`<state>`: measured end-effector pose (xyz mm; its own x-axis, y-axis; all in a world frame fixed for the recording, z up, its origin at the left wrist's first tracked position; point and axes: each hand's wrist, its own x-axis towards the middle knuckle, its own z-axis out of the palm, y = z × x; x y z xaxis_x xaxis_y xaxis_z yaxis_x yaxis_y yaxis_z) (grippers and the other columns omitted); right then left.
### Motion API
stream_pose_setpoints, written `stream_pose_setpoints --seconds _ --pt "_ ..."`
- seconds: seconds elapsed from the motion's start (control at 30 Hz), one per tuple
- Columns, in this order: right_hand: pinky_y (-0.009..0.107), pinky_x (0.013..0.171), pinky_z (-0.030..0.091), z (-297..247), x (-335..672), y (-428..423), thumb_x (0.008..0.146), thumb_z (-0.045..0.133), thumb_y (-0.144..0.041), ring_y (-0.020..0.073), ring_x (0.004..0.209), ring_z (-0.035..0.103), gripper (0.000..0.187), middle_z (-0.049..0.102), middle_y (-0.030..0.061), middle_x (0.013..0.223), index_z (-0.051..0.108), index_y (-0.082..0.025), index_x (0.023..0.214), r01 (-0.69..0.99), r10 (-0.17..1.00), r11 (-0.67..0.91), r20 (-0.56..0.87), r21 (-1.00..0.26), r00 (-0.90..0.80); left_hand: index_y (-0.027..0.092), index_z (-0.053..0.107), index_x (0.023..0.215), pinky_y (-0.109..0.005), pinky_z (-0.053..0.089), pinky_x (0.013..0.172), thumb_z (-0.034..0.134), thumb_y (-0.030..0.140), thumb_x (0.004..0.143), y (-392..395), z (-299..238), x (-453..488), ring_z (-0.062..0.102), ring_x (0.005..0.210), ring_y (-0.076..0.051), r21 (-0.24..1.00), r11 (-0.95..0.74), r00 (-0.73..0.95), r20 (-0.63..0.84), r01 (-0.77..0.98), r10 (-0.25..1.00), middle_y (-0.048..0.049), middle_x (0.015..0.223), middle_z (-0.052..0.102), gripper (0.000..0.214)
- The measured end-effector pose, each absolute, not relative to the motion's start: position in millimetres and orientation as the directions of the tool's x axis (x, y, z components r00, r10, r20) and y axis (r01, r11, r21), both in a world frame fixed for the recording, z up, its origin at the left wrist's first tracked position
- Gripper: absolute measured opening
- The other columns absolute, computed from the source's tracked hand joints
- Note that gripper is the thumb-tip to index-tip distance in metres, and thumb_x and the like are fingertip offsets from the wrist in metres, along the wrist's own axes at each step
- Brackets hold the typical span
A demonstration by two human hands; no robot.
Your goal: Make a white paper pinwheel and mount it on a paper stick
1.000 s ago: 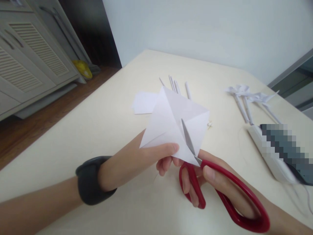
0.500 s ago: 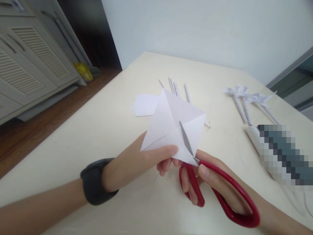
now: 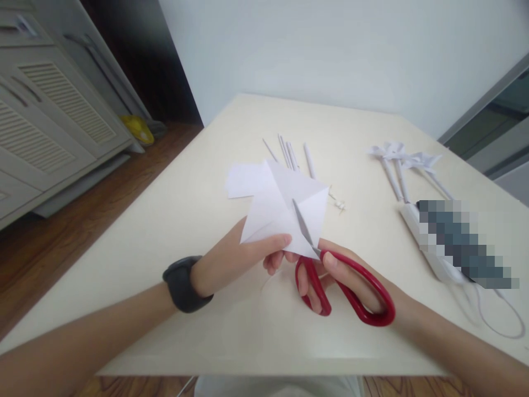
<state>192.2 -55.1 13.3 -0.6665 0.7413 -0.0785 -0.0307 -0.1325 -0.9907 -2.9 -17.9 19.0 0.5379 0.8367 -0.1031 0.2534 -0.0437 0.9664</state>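
My left hand (image 3: 264, 248) pinches the lower left side of a white paper square (image 3: 264, 204), its thumb lying on top and the fingers beneath. Crease lines run from the corners toward the paper's middle. In my right hand (image 3: 334, 270) is a pair of red-handled scissors (image 3: 366, 281). One blade lies over the paper, pointing from the near right corner toward the middle. The other blade is hidden, seemingly beneath the sheet. A black wristband (image 3: 185, 284) is on my left wrist.
Behind the held sheet lie more white paper (image 3: 242, 179) and several rolled paper sticks (image 3: 309, 160). Small white bits (image 3: 339, 204) are to their right. Paper pinwheels on sticks (image 3: 392, 151) lie far right, beyond a white device (image 3: 430, 242), partly pixelated, with a cord.
The view has shifted back, so the table's near edge now shows. Hands, paper and scissors appear slightly higher and further left, with their hold much the same.
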Motion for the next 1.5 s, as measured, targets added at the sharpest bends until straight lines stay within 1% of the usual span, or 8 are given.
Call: stream_pose_setpoints --seconds 0.13,0.27,0.57,0.77,0.97,1.13,1.37,1.5 --pt "0.033 0.063 0.046 12 197 -56 0.093 0.027 -0.042 0.0128 0.057 0.052 0.037 0.051 0.0012 0.067 0.051 -0.014 0.097 0.028 0.738 -0.085 -0.081 -0.996 -0.67 0.016 0.051 0.053 -0.024 0.042 0.058 0.047 0.032 0.085 -19 18 -1 0.053 0.056 -0.012 0.974 -0.074 0.559 -0.061 0.216 0.827 0.0013 0.053 0.054 0.036" --pt "0.031 0.06 0.046 12 199 -55 0.093 0.027 -0.043 0.0155 0.062 0.056 0.04 0.05 0.0008 0.061 0.054 -0.014 0.088 0.064 0.732 -0.077 -0.1 -0.995 -0.674 0.017 0.053 0.058 -0.024 0.043 0.06 0.047 0.032 0.085 -20 17 0 0.055 0.058 -0.013 0.972 -0.099 0.547 -0.035 0.213 0.836 0.0015 0.056 0.056 0.031" --pt "0.026 0.049 0.041 28 198 -55 0.09 0.035 -0.047 0.0098 0.048 0.047 0.039 0.049 -0.0013 0.056 0.052 -0.015 0.076 0.081 0.719 -0.09 -0.121 -0.993 -0.684 0.015 0.052 0.058 -0.024 0.044 0.061 0.044 0.033 0.086 -19 20 -1 0.055 0.062 -0.013 0.96 -0.112 0.561 -0.054 0.257 0.826 -0.0004 0.06 0.057 0.035" --pt "0.025 0.048 0.041 27 196 -56 0.09 0.037 -0.044 0.009 0.047 0.047 0.034 0.05 -0.0015 0.058 0.051 -0.014 0.078 0.076 0.727 -0.118 -0.139 -0.99 -0.673 0.016 0.05 0.056 -0.023 0.043 0.062 0.043 0.036 0.086 -19 20 -1 0.056 0.065 -0.014 0.956 -0.1 0.569 -0.078 0.275 0.818 -0.0008 0.064 0.059 0.037" --pt "0.025 0.048 0.042 25 196 -55 0.09 0.037 -0.04 0.0093 0.046 0.048 0.029 0.05 -0.0024 0.057 0.047 -0.016 0.076 0.074 0.733 -0.148 -0.16 -0.986 -0.661 0.016 0.048 0.052 -0.023 0.043 0.06 0.044 0.034 0.085 -20 21 -1 0.052 0.057 -0.012 0.959 -0.083 0.57 -0.091 0.272 0.816 0.0014 0.055 0.054 0.038" --pt "0.025 0.048 0.041 22 194 -55 0.09 0.036 -0.034 0.0088 0.045 0.047 0.033 0.048 -0.0019 0.054 0.046 -0.017 0.064 0.07 0.737 -0.158 -0.165 -0.985 -0.656 0.016 0.049 0.049 -0.023 0.043 0.06 0.043 0.033 0.086 -20 21 -1 0.055 0.061 -0.013 0.96 -0.078 0.565 -0.092 0.27 0.82 0.0013 0.052 0.053 0.041" --pt "0.025 0.044 0.042 22 193 -55 0.089 0.037 -0.03 0.0101 0.046 0.049 0.018 0.049 -0.0019 0.061 0.048 -0.016 0.083 0.057 0.738 -0.179 -0.173 -0.982 -0.652 0.015 0.049 0.05 -0.024 0.042 0.06 0.045 0.031 0.086 -20 22 -2 0.052 0.057 -0.011 0.962 -0.075 0.565 -0.09 0.261 0.82 0.0011 0.053 0.053 0.039" --pt "0.026 0.047 0.042 21 193 -55 0.089 0.036 -0.027 0.0094 0.045 0.047 0.019 0.048 -0.0019 0.058 0.048 -0.015 0.08 0.078 0.737 -0.177 -0.185 -0.981 -0.65 0.015 0.049 0.05 -0.024 0.042 0.061 0.044 0.031 0.086 -20 22 -3 0.054 0.06 -0.012 0.964 -0.068 0.573 -0.096 0.258 0.814 0.0001 0.056 0.055 0.04"
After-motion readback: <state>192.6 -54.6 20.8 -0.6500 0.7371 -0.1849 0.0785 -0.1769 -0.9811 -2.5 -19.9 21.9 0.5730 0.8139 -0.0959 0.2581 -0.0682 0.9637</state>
